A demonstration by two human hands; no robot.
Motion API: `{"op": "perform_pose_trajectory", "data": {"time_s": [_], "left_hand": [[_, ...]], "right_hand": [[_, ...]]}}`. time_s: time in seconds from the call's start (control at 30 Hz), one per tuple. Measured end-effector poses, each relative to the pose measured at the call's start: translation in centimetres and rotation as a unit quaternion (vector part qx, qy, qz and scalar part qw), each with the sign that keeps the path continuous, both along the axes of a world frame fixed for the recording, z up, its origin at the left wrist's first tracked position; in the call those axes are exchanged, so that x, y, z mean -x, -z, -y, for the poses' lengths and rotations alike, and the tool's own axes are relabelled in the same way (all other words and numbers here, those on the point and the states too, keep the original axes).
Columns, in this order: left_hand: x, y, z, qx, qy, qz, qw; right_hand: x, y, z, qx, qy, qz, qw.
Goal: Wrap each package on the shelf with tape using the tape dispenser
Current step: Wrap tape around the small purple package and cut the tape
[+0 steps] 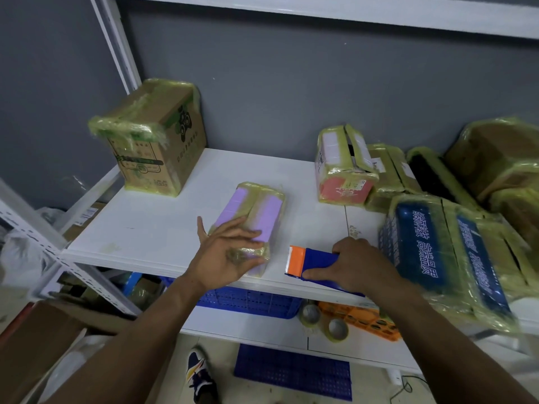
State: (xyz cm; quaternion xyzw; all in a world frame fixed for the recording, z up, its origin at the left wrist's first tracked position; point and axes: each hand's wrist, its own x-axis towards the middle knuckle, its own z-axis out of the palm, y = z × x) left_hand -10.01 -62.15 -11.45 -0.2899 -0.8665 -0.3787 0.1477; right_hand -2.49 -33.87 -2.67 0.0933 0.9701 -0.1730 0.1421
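Packages crowd the white shelf (163, 223), all skinned in yellowish tape, and the one in play is the purple package (256, 211), lying flat near the front edge, middle of the shelf. Left hand (230, 255) is down on its near end, fingers straight and spread, palm pressing flat on top, gripping nothing. Over on the other side, the right hand (355, 263) has the tape dispenser (316, 259), fingers curled over the blue body, thumb running along the near side. The orange cutter head points left toward the purple package, just beside it but not touching. The dispenser sits low at the shelf's front edge; I can't tell whether it rests on the board.

Back left stands a cardboard box (154, 141), tape bunched thick on its top corner. Back right, a red package (344, 170) stands against more wrapped parcels, and a big blue package (431, 243) sits just beside the right hand. On the lower shelf: a blue crate (250, 301), two tape rolls (338, 329) and an orange tray (364, 317).
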Motion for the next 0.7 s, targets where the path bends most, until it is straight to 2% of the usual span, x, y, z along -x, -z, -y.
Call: {"op": "perform_pose_trajectory", "data": {"time_s": [0.2,0.4,0.7], "left_hand": [[-0.6,-0.3,-1.6,-0.017,-0.059,0.044,0.997],[0.0,0.2,-1.7,-0.081,-0.036,0.027,0.996],[-0.1,0.4,-2.1,-0.066,-0.045,-0.005,0.997]], "right_hand": [[1.4,1.6,1.1,-0.045,-0.002,-0.002,0.999],[2.2,1.7,2.6,-0.052,-0.007,-0.008,0.999],[2.6,2.6,3.5,-0.050,-0.011,-0.020,0.998]]}}
